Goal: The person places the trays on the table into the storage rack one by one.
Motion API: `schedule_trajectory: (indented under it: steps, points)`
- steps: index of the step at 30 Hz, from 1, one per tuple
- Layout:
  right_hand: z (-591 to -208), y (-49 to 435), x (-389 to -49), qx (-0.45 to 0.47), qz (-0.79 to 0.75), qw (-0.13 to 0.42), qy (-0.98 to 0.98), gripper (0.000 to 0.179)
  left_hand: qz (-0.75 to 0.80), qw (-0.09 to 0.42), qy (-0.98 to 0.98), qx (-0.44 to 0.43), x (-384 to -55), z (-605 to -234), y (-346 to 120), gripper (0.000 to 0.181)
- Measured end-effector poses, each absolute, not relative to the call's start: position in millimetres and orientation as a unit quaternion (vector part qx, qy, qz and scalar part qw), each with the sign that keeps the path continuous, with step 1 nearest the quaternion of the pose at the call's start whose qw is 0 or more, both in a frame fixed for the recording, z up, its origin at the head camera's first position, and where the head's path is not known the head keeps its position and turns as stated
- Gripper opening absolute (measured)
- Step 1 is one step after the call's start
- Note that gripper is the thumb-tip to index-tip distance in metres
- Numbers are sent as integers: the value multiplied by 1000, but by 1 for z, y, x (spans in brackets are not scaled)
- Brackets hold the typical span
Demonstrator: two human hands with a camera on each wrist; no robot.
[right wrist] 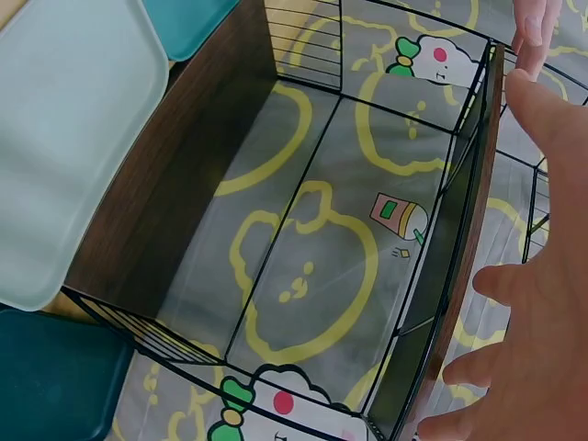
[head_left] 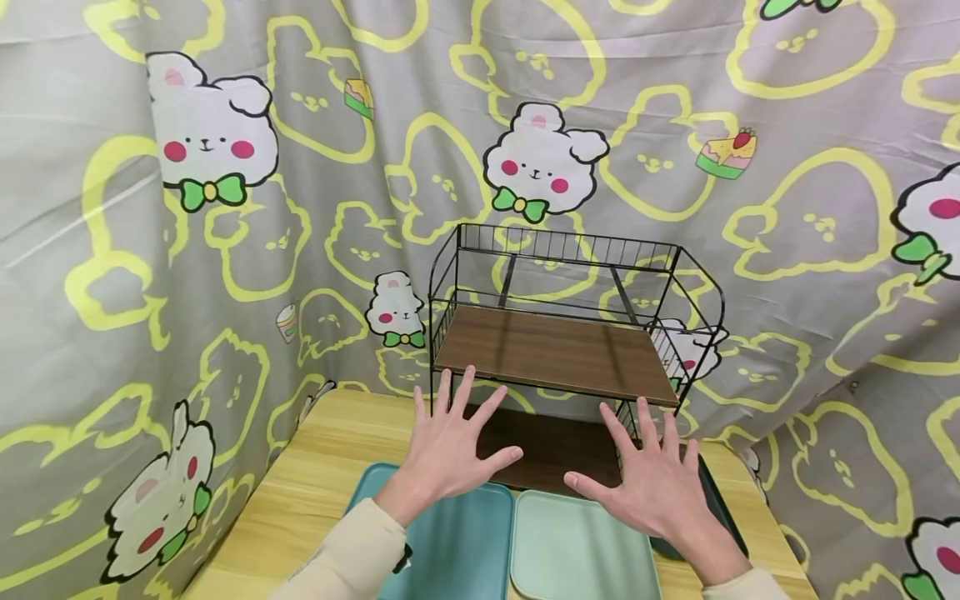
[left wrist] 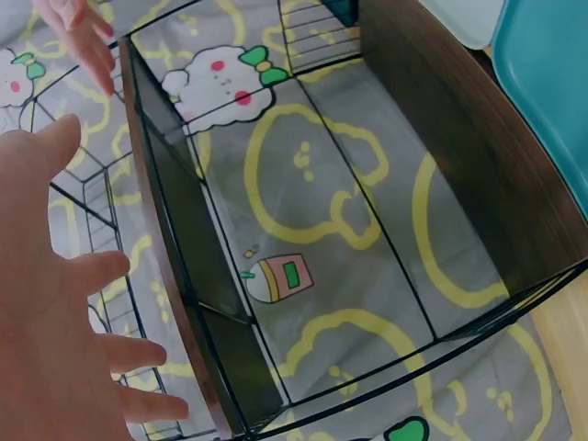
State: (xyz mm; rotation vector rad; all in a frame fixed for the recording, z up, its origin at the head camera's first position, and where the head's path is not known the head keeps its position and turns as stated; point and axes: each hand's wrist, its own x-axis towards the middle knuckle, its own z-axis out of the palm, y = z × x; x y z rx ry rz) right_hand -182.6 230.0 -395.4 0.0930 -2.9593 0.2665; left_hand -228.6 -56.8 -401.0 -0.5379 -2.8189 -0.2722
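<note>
The head view looks forward and down from the near side of the desk (head_left: 300, 483), set farthest back, facing the shelf (head_left: 555, 350) and the curtain (head_left: 315, 233) beyond; the wrist views sit much nearer, just behind the left hand (head_left: 453, 446) and right hand (head_left: 652, 483), both rolled sideways, looking between the boards (left wrist: 478, 138); all three share the shelf, blue tray (head_left: 472, 550) and pale green tray (head_left: 585, 542).
</note>
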Motion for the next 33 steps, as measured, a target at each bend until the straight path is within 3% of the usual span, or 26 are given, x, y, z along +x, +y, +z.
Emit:
schedule_trajectory:
  steps: [7,13,17,24,33]
  points:
    - [-396,230,-182,34,83,92,-992,114,-193,148,-953,-179,-226,-405,-68,83]
    - [-397,236,-180,27,112,101,-988,110,-332,256,-890,-177,-237,-411,-82,68]
    - [-399,242,-175,16,155,100,-983,108,-446,295,-833,-142,-251,-413,-91,63]
    - [-409,263,-162,-8,244,127,-961,97,-578,235,-779,-64,-285,-409,-104,76]
    - [-426,291,-150,-49,335,183,-923,81,-642,151,-751,-38,-316,-411,-98,81]
